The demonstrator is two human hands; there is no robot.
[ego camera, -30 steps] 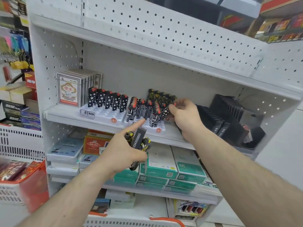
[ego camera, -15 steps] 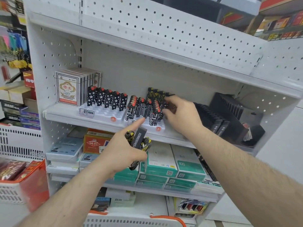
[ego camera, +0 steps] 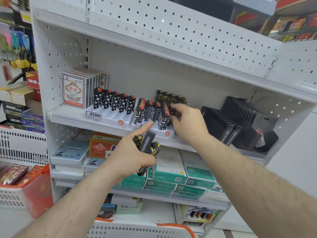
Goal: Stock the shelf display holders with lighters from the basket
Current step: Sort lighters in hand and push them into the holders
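Head view: the left hand [ego camera: 132,158] grips a bundle of lighters [ego camera: 148,152], yellow-and-black ones and a black one printed with digits, index finger pointing up, below the shelf's [ego camera: 72,117] front edge. The right hand [ego camera: 187,122] reaches into the right display holder [ego camera: 163,132], fingers curled among circuit-patterned lighters [ego camera: 154,112]; what it pinches cannot be told. Star-patterned lighters [ego camera: 114,102] stand along the back of the left holder [ego camera: 109,116].

"NBM" on tag [ego camera: 97,115] at white holder front. "No.1999" + "华太" on card box [ego camera: 73,90]. "15343556655" on black lighter [ego camera: 146,143] in left hand [ego camera: 130,157]. "100" on green box [ego camera: 197,172], lower shelf. Other print too blurry.
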